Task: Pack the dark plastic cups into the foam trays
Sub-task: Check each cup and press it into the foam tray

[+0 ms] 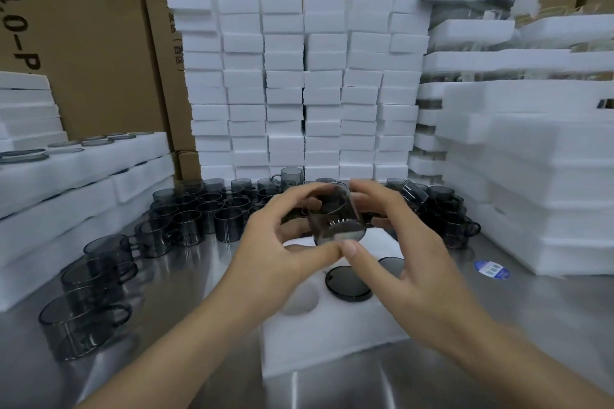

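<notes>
A smoky dark plastic cup is held in a two-hand grip, left hand and right hand curled round its sides, axis tilted, above the white foam tray, its empty round pocket nearer the left.

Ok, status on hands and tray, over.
Left hand and right hand both grip one dark cup over the foam tray. Two seated cups; empty pocket free. Nothing in the way.
</notes>
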